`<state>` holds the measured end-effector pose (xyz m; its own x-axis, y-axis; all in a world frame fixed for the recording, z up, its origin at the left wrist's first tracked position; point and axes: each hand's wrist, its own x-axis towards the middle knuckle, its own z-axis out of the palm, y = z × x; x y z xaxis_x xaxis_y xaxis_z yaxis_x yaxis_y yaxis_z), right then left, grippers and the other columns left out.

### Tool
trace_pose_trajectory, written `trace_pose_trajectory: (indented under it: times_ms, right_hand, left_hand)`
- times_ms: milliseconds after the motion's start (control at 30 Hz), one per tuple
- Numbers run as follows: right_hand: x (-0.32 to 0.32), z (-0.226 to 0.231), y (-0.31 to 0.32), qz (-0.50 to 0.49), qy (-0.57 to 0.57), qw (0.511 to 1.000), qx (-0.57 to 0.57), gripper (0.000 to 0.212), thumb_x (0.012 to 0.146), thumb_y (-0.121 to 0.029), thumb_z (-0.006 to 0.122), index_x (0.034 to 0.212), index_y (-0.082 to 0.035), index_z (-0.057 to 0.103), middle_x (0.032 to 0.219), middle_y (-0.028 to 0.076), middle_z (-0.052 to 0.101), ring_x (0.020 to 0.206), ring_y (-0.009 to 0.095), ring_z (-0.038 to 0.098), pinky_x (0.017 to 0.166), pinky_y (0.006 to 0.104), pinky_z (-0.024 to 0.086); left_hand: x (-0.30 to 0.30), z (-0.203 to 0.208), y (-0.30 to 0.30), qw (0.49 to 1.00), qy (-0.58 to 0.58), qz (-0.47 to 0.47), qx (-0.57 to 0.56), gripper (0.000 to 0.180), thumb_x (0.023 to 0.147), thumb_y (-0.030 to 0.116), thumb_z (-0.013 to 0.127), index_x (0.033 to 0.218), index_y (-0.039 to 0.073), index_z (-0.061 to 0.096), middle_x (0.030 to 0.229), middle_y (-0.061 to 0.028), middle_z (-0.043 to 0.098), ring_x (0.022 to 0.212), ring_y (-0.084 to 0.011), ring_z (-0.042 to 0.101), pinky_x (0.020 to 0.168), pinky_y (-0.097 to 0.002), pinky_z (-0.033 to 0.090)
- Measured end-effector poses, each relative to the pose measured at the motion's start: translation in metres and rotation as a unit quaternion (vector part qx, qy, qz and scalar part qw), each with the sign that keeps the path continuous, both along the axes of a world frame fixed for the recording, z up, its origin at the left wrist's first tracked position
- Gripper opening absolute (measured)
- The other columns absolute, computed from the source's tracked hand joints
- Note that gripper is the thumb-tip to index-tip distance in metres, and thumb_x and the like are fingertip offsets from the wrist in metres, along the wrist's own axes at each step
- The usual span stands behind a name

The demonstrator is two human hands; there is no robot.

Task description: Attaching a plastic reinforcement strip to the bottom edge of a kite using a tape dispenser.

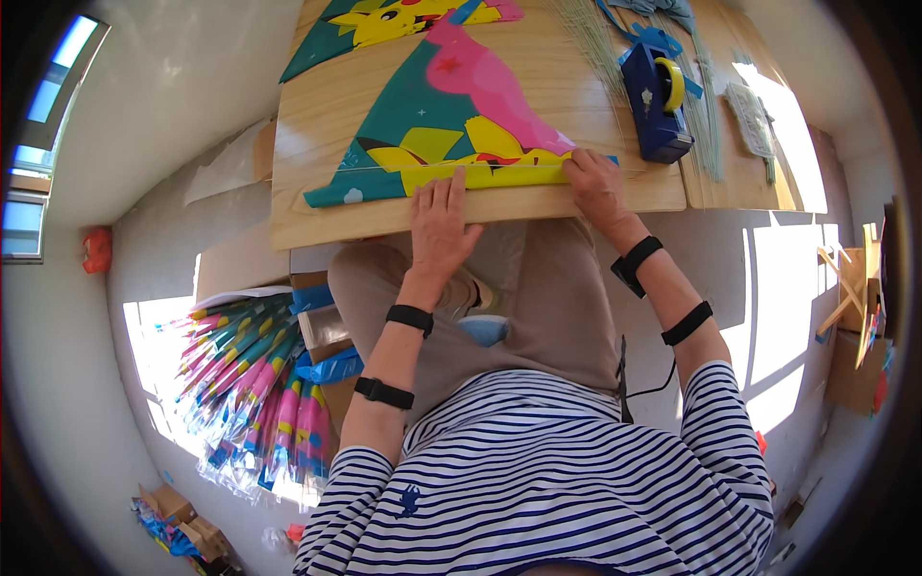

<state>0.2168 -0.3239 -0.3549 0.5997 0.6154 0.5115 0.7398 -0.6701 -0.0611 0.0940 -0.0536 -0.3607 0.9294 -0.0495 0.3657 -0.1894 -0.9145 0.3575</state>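
Note:
A triangular kite [495, 77] in teal, pink and yellow, with a cartoon figure, lies on the wooden table. Its near edge is folded over into a yellow and teal band, and a thin pale rod [384, 170] runs across it. My left hand [443, 226] rests on this band left of the middle, fingers stretched out and pressing down. At the right end of the band, my right hand [597, 182] has its fingers bent and closed on the kite's edge. A bit of blue tape [613, 161] peeks out beside it.
A second kite [389, 27] lies at the far left of the table. To the right stand a blue tape dispenser [658, 106], bundles of thin rods [709, 125] and a clear plastic box [749, 120]. Several rolled kites in clear sleeves [250, 384] are piled at lower left.

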Motion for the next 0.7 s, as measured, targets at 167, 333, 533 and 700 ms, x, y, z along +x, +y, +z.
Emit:
trace_pose_trajectory:
  times_ms: [167, 333, 533, 700]
  right_hand:
    - [0.001, -0.002, -0.005, 0.0, 0.002, 1.0, -0.007, 0.009, 0.076, -0.004, 0.063, 0.085, -0.005, 0.063, 0.094, 0.011, 0.061, 0.09, 0.031, 0.064, 0.078, 0.0421, 0.053]
    - [-0.002, -0.001, -0.01, -0.002, 0.008, 1.0, -0.024, 0.008, 0.077, -0.004, 0.063, 0.085, -0.005, 0.063, 0.096, 0.011, 0.061, 0.091, 0.03, 0.064, 0.079, 0.0421, 0.053]
    - [-0.003, 0.0, -0.01, -0.006, 0.019, 1.0, -0.022, 0.009, 0.078, -0.004, 0.063, 0.087, -0.005, 0.063, 0.098, 0.011, 0.062, 0.093, 0.031, 0.064, 0.081, 0.0428, 0.052]
    - [-0.001, -0.004, -0.012, -0.011, 0.034, 0.999, -0.01, 0.016, 0.078, -0.002, 0.063, 0.094, -0.006, 0.062, 0.099, 0.01, 0.062, 0.096, 0.031, 0.064, 0.083, 0.0437, 0.052]
  left_hand:
    - [-0.001, -0.005, 0.0, 1.0, -0.004, 0.008, -0.008, 0.095, 0.071, 0.025, 0.086, 0.152, 0.002, 0.042, 0.13, -0.0202, 0.057, 0.124, -0.0414, 0.051, 0.113, -0.0536, 0.038]
    - [-0.002, -0.005, -0.001, 1.0, -0.006, 0.013, 0.017, 0.089, 0.071, 0.026, 0.086, 0.147, 0.001, 0.047, 0.131, -0.0194, 0.056, 0.125, -0.0414, 0.05, 0.114, -0.0551, 0.037]
    - [-0.003, -0.001, -0.003, 1.0, 0.004, 0.016, 0.026, 0.082, 0.072, 0.026, 0.085, 0.143, 0.001, 0.053, 0.132, -0.0175, 0.055, 0.126, -0.0406, 0.05, 0.114, -0.0544, 0.037]
    - [0.0, -0.003, -0.005, 1.0, 0.006, 0.019, 0.023, 0.081, 0.071, 0.024, 0.086, 0.143, 0.002, 0.053, 0.133, -0.0158, 0.055, 0.127, -0.0402, 0.05, 0.114, -0.0536, 0.037]
